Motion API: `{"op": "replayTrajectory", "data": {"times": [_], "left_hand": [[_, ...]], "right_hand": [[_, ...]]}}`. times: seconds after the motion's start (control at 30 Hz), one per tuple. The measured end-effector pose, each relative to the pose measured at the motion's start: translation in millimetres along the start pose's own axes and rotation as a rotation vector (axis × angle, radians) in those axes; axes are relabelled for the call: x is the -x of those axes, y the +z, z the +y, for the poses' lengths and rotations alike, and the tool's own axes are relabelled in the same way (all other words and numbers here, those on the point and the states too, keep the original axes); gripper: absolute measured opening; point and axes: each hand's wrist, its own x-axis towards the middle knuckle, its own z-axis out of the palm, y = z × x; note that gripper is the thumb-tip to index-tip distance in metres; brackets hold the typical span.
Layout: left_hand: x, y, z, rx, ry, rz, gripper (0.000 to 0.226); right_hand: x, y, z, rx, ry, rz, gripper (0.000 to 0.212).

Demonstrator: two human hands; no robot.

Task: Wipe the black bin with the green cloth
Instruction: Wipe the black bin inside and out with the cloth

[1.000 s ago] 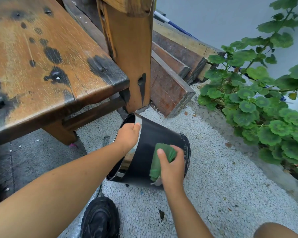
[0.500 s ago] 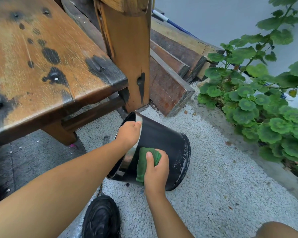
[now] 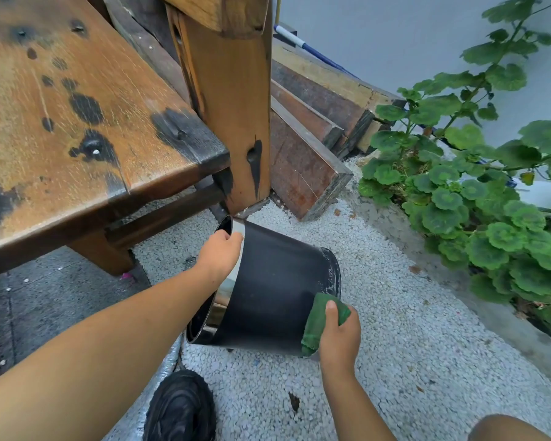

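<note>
I see the black bin tipped on its side over white gravel; my left hand grips its rim, my right hand pinches the green cloth against its base end.

bin: glossy black wall; silver band at the rim; whitish scuffs around the base edge
cloth: deep green (one plain shade, no print)
bench: orange-brown wood; black blotches and spots; pale scratch lines; dark brown underframe
post: amber-brown; one black streak low down
planks: reddish brown; grey weathered ends
gravel: white-grey speckle
plant: green round leaves with darker rings
shoe: black
wall: pale grey-blue
</note>
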Motion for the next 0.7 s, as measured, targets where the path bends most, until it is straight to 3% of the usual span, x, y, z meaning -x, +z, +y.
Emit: {"op": "replayTrajectory", "data": {"times": [0.1,0.33,0.53,0.7], "left_hand": [[0,5,1,-0.046,0.056,-0.011,0.047],[1,9,-5,0.031,0.138,0.003,0.024],[-4,14,-5,0.006,0.129,0.026,0.033],[-4,18,-2,-0.006,0.150,0.057,0.036]], "right_hand": [[-12,-12,-9,-0.083,0.025,-0.010,0.014],[-90,-16,-56,-0.107,0.007,-0.093,0.019],[-140,17,-71,0.183,-0.050,-0.157,0.030],[-136,49,-69,0.451,0.049,-0.304,0.083]]}}
